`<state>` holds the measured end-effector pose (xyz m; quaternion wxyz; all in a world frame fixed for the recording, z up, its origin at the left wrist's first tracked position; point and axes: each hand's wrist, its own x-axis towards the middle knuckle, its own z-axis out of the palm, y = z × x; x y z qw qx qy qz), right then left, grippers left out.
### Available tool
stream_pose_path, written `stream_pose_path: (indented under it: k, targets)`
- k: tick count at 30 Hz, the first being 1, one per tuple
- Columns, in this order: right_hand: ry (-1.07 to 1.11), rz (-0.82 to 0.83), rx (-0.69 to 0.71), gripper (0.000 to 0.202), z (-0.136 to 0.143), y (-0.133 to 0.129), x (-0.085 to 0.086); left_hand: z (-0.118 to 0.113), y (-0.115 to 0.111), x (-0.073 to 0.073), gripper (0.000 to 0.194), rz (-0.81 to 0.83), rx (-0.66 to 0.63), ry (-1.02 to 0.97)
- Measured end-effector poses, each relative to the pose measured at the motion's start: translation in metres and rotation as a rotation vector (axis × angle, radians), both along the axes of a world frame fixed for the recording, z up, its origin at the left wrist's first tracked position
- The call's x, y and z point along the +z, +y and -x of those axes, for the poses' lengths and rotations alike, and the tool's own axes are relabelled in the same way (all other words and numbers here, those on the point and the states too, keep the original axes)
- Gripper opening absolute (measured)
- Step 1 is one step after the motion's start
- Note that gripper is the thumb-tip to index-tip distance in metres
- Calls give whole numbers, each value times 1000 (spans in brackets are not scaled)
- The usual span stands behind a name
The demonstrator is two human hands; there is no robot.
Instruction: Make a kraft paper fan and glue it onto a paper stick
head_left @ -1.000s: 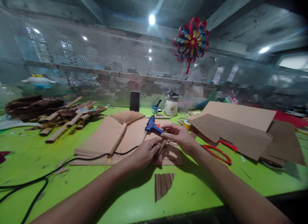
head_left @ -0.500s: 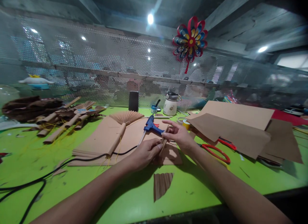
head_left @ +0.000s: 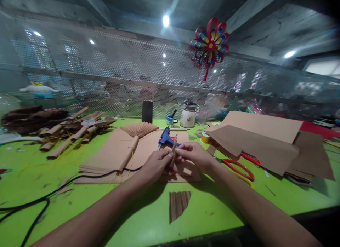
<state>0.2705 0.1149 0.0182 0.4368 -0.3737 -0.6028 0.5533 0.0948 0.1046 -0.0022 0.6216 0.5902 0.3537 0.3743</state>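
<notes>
A narrow folded piece of brown paper [head_left: 173,153] stands upright between my hands. My left hand [head_left: 158,165] pinches it from the left, and my right hand [head_left: 193,154] grips its right side with closed fingertips. Just behind them a blue glue gun [head_left: 165,136] lies on a stack of tan paper [head_left: 102,153]. To the left on that stack rests a pleated paper fan [head_left: 140,130] with a rolled handle. In front of my hands a loose pleated brown scrap [head_left: 179,205] lies on the green table [head_left: 217,213].
Red-handled scissors [head_left: 238,169], a tape roll [head_left: 205,137] and large brown sheets [head_left: 255,148] lie to the right. Rolled paper handles [head_left: 62,145] are piled at the left. A black cable [head_left: 92,176] crosses the left side. A white jar [head_left: 187,116] stands behind.
Both hands have shifted slightly left with the folded paper. My right hand's raised fingers have closed onto it, and the paper now stands more upright.
</notes>
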Motion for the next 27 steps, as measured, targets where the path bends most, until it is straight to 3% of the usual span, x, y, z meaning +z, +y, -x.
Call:
stream_pose_path:
  k: [16,22,27]
  targets:
    - [33,-44,-44,34,10,-5,-2,-2,-9,9,22,-60,-48,78]
    - [26,-22,-40,33,9,-5,-2,-3,-6,2,26,-60,-60,87]
    - [60,-24,-19,31,11,-6,-3,-4,-8,7,26,-117,-58,83]
